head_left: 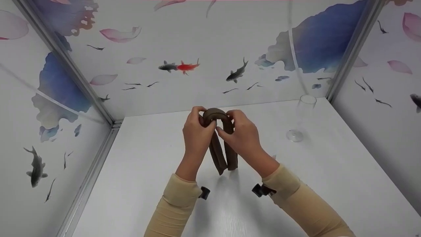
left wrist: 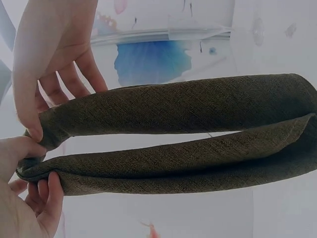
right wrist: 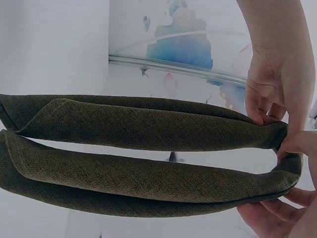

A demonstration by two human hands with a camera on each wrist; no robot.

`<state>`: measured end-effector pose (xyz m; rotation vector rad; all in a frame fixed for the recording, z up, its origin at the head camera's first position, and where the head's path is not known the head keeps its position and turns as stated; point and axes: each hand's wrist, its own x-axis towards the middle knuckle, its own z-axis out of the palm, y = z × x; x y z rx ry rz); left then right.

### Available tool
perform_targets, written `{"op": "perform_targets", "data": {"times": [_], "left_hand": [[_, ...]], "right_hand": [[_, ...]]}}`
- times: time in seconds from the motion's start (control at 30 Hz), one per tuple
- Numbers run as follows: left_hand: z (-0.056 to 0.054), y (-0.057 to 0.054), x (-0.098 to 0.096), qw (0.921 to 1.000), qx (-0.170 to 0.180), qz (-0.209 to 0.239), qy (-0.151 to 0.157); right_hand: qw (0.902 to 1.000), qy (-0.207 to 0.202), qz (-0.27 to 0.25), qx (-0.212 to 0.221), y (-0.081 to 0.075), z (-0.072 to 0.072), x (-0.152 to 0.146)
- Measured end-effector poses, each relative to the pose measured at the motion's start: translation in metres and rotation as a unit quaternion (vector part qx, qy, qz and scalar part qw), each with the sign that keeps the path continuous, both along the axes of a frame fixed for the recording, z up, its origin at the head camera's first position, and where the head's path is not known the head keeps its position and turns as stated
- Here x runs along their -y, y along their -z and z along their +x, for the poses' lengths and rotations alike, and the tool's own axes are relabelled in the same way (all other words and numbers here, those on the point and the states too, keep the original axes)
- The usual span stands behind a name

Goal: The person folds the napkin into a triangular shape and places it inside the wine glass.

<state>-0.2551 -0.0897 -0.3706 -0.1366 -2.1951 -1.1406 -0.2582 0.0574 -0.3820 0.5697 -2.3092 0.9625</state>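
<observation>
A dark brown woven cloth napkin (head_left: 232,156), rolled into a long strip, is bent double at its middle. The bend is uppermost and both ends hang down close together, near the white table. My left hand (head_left: 197,131) pinches the strip just left of the bend, thumb on the near side. On the other side of the bend, my right hand (head_left: 244,133) grips it between thumb and fingers. Rolled layers and a slanted end edge of the napkin (left wrist: 188,104) show in the left wrist view. In the right wrist view, both lengths of the napkin (right wrist: 143,126) run side by side with a narrow gap.
A clear stemmed glass (head_left: 294,135) stands upright at the back right of the white table (head_left: 148,171). Panels painted with fish and petals (head_left: 210,39) enclose the table at the back and sides. A small pale thing (head_left: 274,157) shows partly beside my right wrist.
</observation>
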Motion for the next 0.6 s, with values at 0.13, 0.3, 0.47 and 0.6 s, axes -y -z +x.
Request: {"op": "perform_targets", "data": {"times": [0.13,0.3,0.47,0.6], "left_hand": [[0.002,0.0,-0.001,0.9996,0.025,0.002,-0.008],[0.005,0.0,-0.004,0.9987,0.047,-0.002,-0.018],[0.006,0.002,-0.007,0.9987,0.048,0.004,-0.014],[0.008,0.004,-0.009,0.9986,0.051,0.007,-0.01]], "right_hand": [[0.9998,0.011,0.001,0.015,0.003,0.002,0.006],[0.9993,0.021,-0.003,0.032,0.007,0.004,0.013],[0.9991,0.028,-0.003,0.031,0.012,0.003,0.017],[0.9991,0.032,-0.007,0.029,0.015,0.001,0.019]]}}
